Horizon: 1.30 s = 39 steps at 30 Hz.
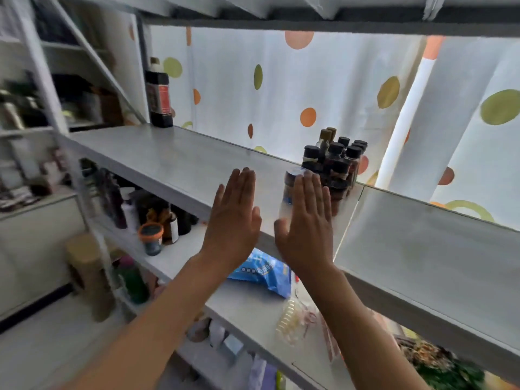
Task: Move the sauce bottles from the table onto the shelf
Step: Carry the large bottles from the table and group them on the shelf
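Note:
A white shelf board [168, 159] runs across the view at chest height. On it at the right stands a cluster of several small dark sauce bottles [337, 164] with black caps. One clear-capped bottle [292, 184] stands at the cluster's near left, partly hidden by my right hand [306, 220]. That hand is flat, fingers straight and together, its back to me, just in front of this bottle. My left hand [233, 218] is raised flat beside it, over the shelf's front edge, holding nothing. A tall dark bottle [159, 94] stands at the shelf's far left.
The shelf below holds several jars and dark bottles [157, 223], a blue bag [264, 271] and a clear plastic packet [292, 322]. A dotted white curtain [281, 88] hangs behind. More cluttered racks [28, 114] stand at the left. A shelf board [309, 23] closes the top.

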Motion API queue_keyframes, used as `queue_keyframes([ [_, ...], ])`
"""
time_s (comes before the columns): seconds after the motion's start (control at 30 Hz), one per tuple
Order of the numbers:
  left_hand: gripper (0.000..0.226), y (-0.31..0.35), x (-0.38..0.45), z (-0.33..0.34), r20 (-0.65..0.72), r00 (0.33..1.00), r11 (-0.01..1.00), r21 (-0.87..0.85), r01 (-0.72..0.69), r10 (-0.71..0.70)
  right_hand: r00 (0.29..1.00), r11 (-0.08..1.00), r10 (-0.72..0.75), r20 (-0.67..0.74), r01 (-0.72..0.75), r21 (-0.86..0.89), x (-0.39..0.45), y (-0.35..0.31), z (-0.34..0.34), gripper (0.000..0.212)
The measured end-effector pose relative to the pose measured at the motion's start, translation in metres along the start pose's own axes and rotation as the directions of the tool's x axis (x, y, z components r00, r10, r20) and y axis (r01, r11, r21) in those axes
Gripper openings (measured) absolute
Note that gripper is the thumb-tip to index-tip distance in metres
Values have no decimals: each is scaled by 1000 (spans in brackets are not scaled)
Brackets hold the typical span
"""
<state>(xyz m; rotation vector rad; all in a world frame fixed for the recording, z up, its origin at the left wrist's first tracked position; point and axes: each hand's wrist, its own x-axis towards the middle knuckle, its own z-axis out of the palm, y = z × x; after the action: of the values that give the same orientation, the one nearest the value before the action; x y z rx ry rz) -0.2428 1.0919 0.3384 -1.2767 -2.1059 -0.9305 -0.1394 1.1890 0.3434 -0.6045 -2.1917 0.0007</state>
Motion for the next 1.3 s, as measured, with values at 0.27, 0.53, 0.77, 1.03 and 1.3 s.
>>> queue_keyframes([
  [0.27,63,-3,-132,-59,11,979,966,164,199,-203,937,944,-266,225,207,257,-95,-71,14,73],
  [0.53,62,-34,-278,-148,-48,893,829,351,434,-447,736,819,-554,389,400,410,-193,-179,24,78],
  [0.77,70,-44,-420,-258,-196,719,577,473,665,-667,551,624,-763,339,487,611,-289,-310,-14,79],
  [1.03,70,-14,-605,-405,-426,408,201,451,869,-807,259,311,-945,201,515,799,-445,-480,-94,79],
  [1.3,75,29,-773,-525,-647,122,-95,290,952,-753,-7,9,-1000,14,523,852,-589,-614,-191,77],
])
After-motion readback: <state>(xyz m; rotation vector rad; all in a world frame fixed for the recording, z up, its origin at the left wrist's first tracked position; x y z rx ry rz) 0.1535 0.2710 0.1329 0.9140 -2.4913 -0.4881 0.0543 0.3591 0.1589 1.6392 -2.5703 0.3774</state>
